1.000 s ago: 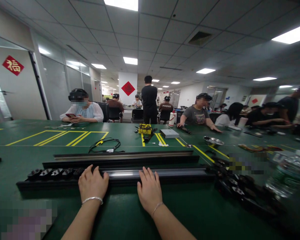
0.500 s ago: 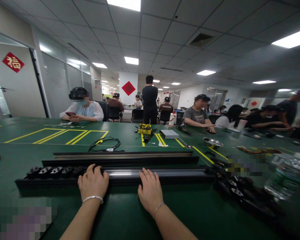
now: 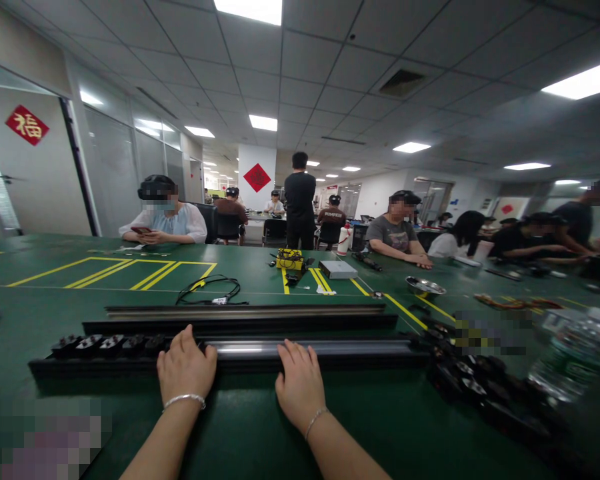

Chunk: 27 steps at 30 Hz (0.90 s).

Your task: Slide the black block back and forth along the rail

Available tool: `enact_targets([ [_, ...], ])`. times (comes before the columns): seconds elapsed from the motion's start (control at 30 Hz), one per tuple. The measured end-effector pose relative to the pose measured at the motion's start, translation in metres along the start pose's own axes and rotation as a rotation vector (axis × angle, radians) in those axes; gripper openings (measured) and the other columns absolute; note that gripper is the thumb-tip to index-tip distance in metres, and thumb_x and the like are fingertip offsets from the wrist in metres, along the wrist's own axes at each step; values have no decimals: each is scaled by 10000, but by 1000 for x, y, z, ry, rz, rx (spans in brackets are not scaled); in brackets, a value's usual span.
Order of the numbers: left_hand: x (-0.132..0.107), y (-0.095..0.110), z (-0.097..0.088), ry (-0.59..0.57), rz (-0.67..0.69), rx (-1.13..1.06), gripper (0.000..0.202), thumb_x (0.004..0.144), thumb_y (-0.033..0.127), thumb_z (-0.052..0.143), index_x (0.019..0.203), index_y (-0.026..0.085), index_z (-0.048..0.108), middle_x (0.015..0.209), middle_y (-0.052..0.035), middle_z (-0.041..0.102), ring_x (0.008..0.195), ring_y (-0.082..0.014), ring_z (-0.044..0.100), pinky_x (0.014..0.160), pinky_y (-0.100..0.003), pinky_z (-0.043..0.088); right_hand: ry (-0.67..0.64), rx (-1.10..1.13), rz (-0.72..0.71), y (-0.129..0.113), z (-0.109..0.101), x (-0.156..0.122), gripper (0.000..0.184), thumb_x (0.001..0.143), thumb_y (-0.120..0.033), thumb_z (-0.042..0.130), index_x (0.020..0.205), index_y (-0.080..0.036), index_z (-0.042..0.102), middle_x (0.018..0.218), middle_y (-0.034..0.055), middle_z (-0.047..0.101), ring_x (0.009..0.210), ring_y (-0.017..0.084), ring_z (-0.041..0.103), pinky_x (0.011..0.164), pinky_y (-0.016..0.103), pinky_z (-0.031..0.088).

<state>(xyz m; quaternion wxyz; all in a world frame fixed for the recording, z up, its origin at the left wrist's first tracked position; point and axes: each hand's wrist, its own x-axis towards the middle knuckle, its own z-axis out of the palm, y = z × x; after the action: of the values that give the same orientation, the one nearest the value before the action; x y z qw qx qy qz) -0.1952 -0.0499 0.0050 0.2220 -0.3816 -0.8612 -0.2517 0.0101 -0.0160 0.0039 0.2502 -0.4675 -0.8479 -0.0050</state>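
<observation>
A long black rail [image 3: 360, 361] with a shiny grey channel lies crosswise before me. In its left part sits a row of several black socket-like blocks [image 3: 111, 344], some with whitish tops. My left hand [image 3: 186, 367] rests over the rail at the right end of this row, thumb spread away from the fingers; its fingertips are partly hidden behind the rail's contents. Farther right, my right hand [image 3: 300, 377] lies on the shiny channel with its fingers stretched out. A second black rail [image 3: 245, 323] lies parallel just behind.
Black parts [image 3: 495, 393] are heaped at the right, beside a clear plastic bottle [image 3: 575, 360]. Farther back are a coiled black cable [image 3: 237, 287], a yellow box [image 3: 290, 259], a grey box [image 3: 337, 269] and a metal bowl [image 3: 425, 287]. Several people sit around the green table [image 3: 250, 427].
Both hands stay in place on the rail, with only a tiny shift of the fingers. The view has barely moved.
</observation>
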Motion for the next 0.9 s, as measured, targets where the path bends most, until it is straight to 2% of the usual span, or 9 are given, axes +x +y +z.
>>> enact_targets([
  [0.2, 3, -3, 4, -77, -21, -26, 573, 777, 330, 316, 1275, 46, 304, 1245, -185, 444, 1157, -272, 403, 1007, -441, 230, 17, 45, 9, -1, 1, 0, 468, 751, -247, 430, 1217, -248, 470, 1326, 13, 416, 1195, 197, 346, 1045, 366, 103],
  [0.47, 0, 1, -3, -100, 14, 9, 504, 799, 305, 283, 1262, 117, 348, 1189, -144, 496, 1007, -263, 516, 981, -464, 250, 13, 48, 8, -1, 1, 0, 477, 740, -244, 440, 1216, -247, 466, 1340, 14, 396, 1204, 198, 333, 1047, 369, 94],
  [0.77, 0, 1, -6, -144, 3, -111, 477, 802, 296, 277, 1234, 120, 378, 1213, -136, 512, 1023, -251, 518, 1004, -496, 206, -2, 1, -1, -1, 2, 0, 501, 745, -253, 451, 1246, -247, 434, 1383, 18, 331, 1209, 209, 325, 1039, 374, 88],
  [0.9, 3, -1, -5, -165, -11, -136, 440, 793, 302, 296, 1183, 142, 425, 1186, -127, 537, 1021, -250, 523, 1003, -494, 204, 4, 0, 4, 0, 2, 0, 458, 739, -238, 452, 1196, -244, 477, 1382, 14, 336, 1177, 209, 360, 1019, 365, 137],
])
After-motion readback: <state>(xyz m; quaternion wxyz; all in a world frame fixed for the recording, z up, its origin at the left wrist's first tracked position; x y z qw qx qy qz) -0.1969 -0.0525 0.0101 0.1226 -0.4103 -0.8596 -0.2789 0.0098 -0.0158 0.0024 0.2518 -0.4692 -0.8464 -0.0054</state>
